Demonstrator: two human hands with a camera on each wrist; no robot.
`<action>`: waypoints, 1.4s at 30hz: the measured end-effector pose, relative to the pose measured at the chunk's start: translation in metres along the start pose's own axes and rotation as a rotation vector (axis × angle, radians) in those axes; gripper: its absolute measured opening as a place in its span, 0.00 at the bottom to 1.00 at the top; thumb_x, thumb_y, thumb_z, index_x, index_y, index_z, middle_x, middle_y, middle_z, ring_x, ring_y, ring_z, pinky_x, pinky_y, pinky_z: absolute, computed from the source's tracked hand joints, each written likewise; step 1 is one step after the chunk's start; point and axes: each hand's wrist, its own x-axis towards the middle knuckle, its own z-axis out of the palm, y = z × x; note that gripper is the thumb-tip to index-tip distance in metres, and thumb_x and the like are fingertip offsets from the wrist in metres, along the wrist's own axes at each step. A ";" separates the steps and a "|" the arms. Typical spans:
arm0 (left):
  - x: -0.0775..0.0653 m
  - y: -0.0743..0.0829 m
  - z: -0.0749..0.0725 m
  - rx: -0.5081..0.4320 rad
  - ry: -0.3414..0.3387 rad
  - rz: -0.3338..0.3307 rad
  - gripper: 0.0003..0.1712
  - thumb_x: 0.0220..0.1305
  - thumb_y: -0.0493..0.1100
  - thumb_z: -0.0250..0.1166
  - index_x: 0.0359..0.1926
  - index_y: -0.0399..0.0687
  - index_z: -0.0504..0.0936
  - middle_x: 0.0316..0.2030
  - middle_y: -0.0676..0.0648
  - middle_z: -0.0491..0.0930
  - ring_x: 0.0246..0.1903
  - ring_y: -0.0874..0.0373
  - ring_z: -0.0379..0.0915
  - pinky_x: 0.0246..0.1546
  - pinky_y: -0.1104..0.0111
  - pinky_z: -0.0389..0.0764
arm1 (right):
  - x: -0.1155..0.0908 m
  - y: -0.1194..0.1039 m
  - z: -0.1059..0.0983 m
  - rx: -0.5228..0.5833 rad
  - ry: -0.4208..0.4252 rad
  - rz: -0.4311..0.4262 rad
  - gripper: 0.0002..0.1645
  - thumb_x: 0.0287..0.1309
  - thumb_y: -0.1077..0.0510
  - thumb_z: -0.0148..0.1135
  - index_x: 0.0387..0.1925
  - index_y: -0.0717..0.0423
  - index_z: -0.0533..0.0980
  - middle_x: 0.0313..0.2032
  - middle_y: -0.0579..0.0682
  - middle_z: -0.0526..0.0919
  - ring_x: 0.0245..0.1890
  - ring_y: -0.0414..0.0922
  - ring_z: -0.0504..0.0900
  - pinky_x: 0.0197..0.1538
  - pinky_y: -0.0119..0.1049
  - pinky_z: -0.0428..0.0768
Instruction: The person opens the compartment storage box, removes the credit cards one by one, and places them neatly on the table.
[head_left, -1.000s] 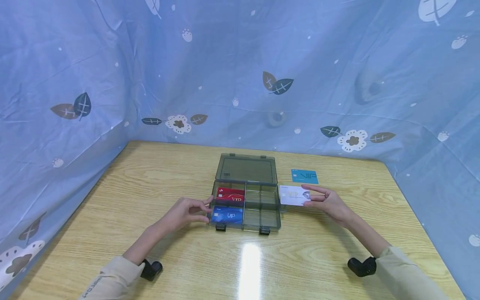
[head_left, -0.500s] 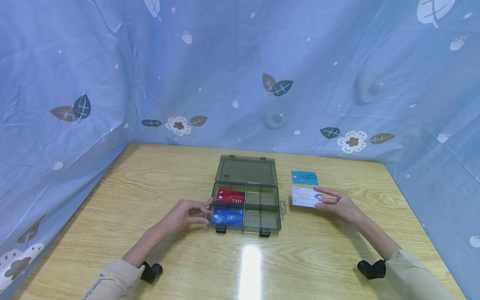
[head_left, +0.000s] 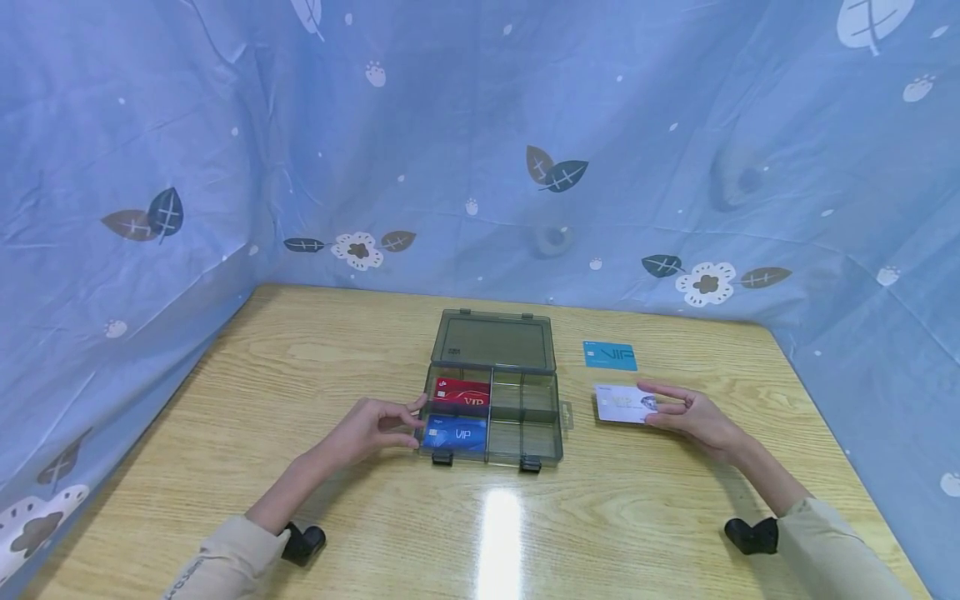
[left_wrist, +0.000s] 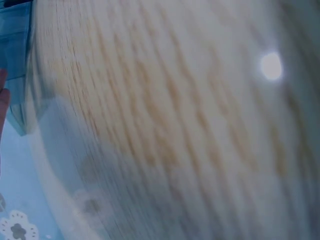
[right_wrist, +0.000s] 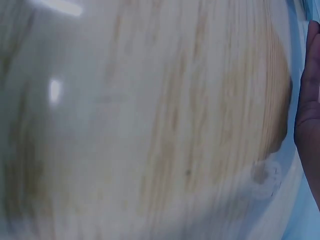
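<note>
My right hand [head_left: 701, 423] pinches the right end of a white VIP card [head_left: 622, 403] between thumb and fingers. The card lies level over the table, right of the box; whether it touches the wood I cannot tell. An open smoky clear compartment box [head_left: 523, 415] stands mid-table, lid folded back. A red VIP card [head_left: 462, 390] is in its back left compartment, a blue VIP card [head_left: 455, 434] in the front left one. Against the box's left edge rest the fingertips of my left hand [head_left: 375, 423]. Both wrist views mostly show wood, each with a hand at the edge.
A teal VIP card [head_left: 610, 355] lies behind the white card on the wooden table [head_left: 360, 533]. The box lid [head_left: 493, 340] lies toward the back. Blue patterned cloth [head_left: 480, 167] rises behind and at both sides.
My right hand has drawn the white card rightward and slightly toward me, from beside the box's right edge. The left hand, the box and the other cards stay put.
</note>
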 end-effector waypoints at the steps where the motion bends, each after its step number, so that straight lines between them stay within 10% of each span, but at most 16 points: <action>1: 0.000 0.000 0.000 -0.002 -0.001 -0.003 0.11 0.52 0.37 0.71 0.38 0.38 0.85 0.60 0.33 0.68 0.55 0.46 0.74 0.51 0.65 0.78 | 0.000 0.001 -0.001 0.003 0.001 0.004 0.33 0.58 0.67 0.64 0.64 0.51 0.70 0.46 0.44 0.84 0.47 0.35 0.81 0.47 0.28 0.82; 26: 0.000 0.001 0.001 -0.028 0.003 -0.011 0.11 0.52 0.37 0.71 0.38 0.37 0.84 0.61 0.33 0.68 0.57 0.44 0.71 0.51 0.64 0.78 | 0.018 -0.003 -0.018 -0.176 0.077 -0.008 0.36 0.58 0.62 0.67 0.66 0.59 0.66 0.37 0.46 0.87 0.43 0.33 0.81 0.44 0.23 0.80; 34: 0.000 0.001 0.001 -0.030 0.001 -0.028 0.11 0.53 0.37 0.71 0.38 0.37 0.85 0.61 0.33 0.68 0.57 0.45 0.71 0.52 0.64 0.78 | 0.022 -0.002 -0.018 -0.302 0.097 -0.034 0.38 0.56 0.58 0.69 0.65 0.65 0.66 0.63 0.60 0.70 0.47 0.28 0.75 0.47 0.22 0.78; 42: 0.000 0.000 0.001 -0.016 0.003 -0.027 0.11 0.53 0.37 0.71 0.38 0.38 0.85 0.61 0.33 0.68 0.55 0.46 0.74 0.52 0.65 0.78 | 0.024 -0.008 -0.011 -0.295 0.091 -0.082 0.41 0.51 0.62 0.72 0.63 0.73 0.64 0.62 0.73 0.66 0.44 0.31 0.81 0.45 0.26 0.82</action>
